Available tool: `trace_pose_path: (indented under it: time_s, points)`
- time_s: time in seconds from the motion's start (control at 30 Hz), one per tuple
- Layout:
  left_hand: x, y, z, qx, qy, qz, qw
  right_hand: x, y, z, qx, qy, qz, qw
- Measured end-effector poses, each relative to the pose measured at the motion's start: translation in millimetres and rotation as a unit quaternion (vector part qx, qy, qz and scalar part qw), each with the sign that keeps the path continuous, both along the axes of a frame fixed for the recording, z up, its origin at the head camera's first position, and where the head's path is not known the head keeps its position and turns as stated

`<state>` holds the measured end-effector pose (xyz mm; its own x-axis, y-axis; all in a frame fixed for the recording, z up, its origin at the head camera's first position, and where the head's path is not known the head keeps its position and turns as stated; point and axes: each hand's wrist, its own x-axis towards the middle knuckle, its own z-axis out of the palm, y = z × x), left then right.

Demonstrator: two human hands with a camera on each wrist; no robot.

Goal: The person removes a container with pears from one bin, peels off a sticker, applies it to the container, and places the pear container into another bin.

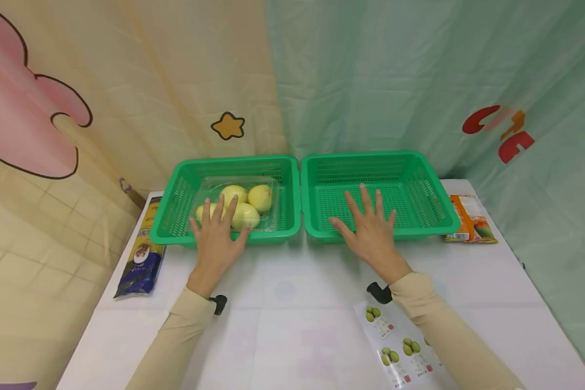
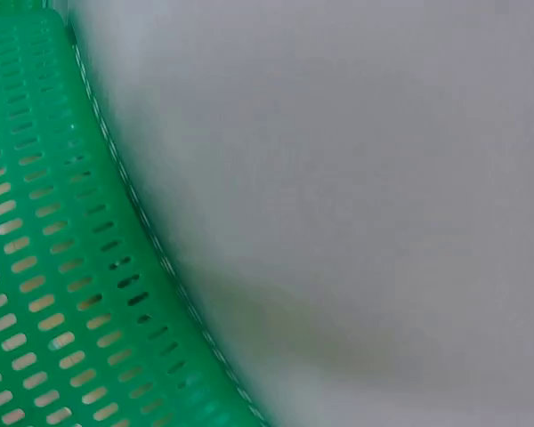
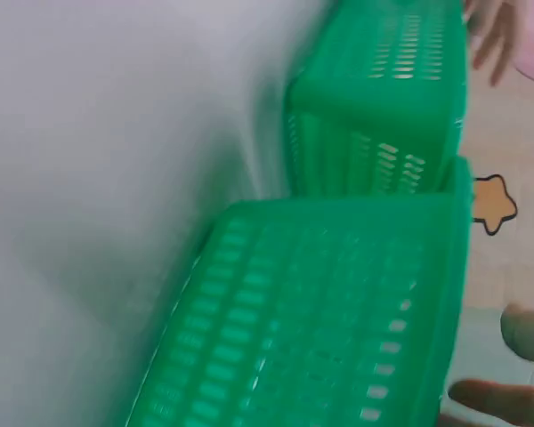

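- Spreading over left basket (image 1: 273, 236): left hand (image 1: 216, 238), grasping nothing.
- In left basket: fruit (image 1: 246, 215), clear box (image 1: 272, 223).
- Right of it: right hand (image 1: 372, 234) over right basket (image 1: 421, 232), grip empty.

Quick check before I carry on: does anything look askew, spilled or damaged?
Nothing looks spilled or damaged. Only mildly odd: the printed sheet lies slanted on the table, partly covered by the right sleeve. The fruit sits inside the left basket.
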<state>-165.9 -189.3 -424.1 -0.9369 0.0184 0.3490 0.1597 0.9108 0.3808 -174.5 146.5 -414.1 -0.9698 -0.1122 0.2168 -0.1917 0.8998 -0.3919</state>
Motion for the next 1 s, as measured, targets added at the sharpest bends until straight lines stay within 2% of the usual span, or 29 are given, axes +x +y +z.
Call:
trace_pose_path:
  time_s: [0.13, 0.2, 0.23, 0.3, 0.4, 0.5, 0.6, 0.8, 1.0]
  points:
    - [-6.1, -12, -2.4, 0.067, 0.102, -0.006, 0.9925, -1.7, -14, 8.6, -0.081, 0.076, 0.029, 0.993]
    - [-10.8, -19, -0.5, 0.083, 0.126, -0.001, 0.9886, -3.1, -20, 11.9, -0.110, 0.094, 0.042, 0.989]
    - [-13.1, -23, 1.1, 0.088, 0.123, 0.005, 0.9885, -3.9, -23, 13.4, -0.122, 0.102, 0.050, 0.986]
    - [-17.7, -31, 4.9, 0.093, 0.096, 0.027, 0.9907, -5.7, -30, 17.7, -0.151, 0.093, 0.065, 0.982]
    - [-24.7, -45, 8.7, 0.089, 0.040, 0.064, 0.9931, -10.1, -45, 23.8, -0.194, 0.049, 0.083, 0.976]
    - [-29.5, -61, 12.7, 0.083, -0.009, 0.107, 0.9908, -16.0, -66, 29.3, -0.222, 0.001, 0.103, 0.970]
    - [-33.0, -72, 16.2, 0.082, -0.047, 0.136, 0.9862, -21.8, -86, 32.3, -0.219, -0.020, 0.110, 0.969]
    - [-42.0, -83, 17.1, 0.072, -0.103, 0.123, 0.9844, -34.3, -118, 34.0, -0.221, -0.054, 0.094, 0.969]
    - [-47.4, -87, 13.6, 0.077, -0.131, 0.117, 0.9814, -44.7, -142, 33.3, -0.249, -0.092, 0.077, 0.961]
